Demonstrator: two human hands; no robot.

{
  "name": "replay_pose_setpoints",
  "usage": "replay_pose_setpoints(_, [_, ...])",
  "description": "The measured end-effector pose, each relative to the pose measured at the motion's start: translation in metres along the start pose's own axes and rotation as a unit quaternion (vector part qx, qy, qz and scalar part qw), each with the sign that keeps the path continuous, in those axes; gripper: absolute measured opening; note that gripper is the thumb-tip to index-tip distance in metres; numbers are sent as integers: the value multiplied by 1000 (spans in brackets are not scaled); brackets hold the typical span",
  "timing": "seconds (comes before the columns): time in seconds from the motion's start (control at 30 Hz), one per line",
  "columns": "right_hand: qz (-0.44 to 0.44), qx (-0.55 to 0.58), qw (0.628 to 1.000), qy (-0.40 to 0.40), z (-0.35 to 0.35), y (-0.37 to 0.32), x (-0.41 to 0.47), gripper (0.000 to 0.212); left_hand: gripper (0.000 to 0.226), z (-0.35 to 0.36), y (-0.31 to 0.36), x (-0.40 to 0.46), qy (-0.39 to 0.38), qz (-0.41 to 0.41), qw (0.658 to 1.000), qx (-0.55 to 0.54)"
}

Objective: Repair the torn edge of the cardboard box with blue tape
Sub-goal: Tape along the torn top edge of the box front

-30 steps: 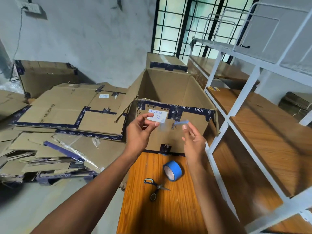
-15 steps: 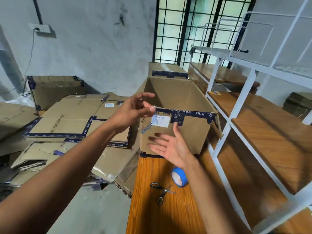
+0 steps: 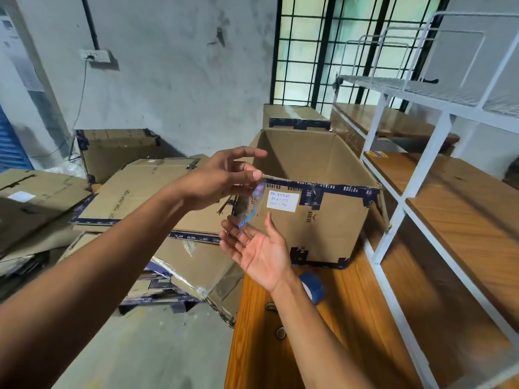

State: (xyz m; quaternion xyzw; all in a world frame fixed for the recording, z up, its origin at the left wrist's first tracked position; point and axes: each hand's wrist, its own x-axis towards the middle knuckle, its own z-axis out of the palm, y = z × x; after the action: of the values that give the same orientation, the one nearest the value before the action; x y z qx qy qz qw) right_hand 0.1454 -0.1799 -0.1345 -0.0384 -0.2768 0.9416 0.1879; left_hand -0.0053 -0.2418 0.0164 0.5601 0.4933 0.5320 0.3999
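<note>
An open cardboard box with dark printed tape along its rim and a white label stands at the far end of the wooden table. My left hand pinches the top of a short blue tape strip at the box's near left top corner. The strip hangs down, curled. My right hand is held open, palm up, just below the strip's loose end. A blue tape roll lies on the table behind my right wrist. Scissors lie on the table, mostly hidden by my right forearm.
Flattened cardboard boxes are piled on the floor to the left. More boxes stand against the grey wall and behind the open box. A white metal rack with wooden shelves runs along the right side. A barred window is at the back.
My right hand let go of the strip's end and opened palm up below it. My left hand carried the strip up to the box's left top corner. The view tilted upward.
</note>
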Motion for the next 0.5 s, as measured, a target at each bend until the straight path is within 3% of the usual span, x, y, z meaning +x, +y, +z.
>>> replay_pose_setpoints(0.27, [-20,28,999,37,15,5,-3,24,58,-5,1,-9,11,1,1000,-24])
replay_pose_setpoints(0.5, [-78,13,993,84,9,-10,-9,12,56,-14,3,-16,25,3,1000,-3])
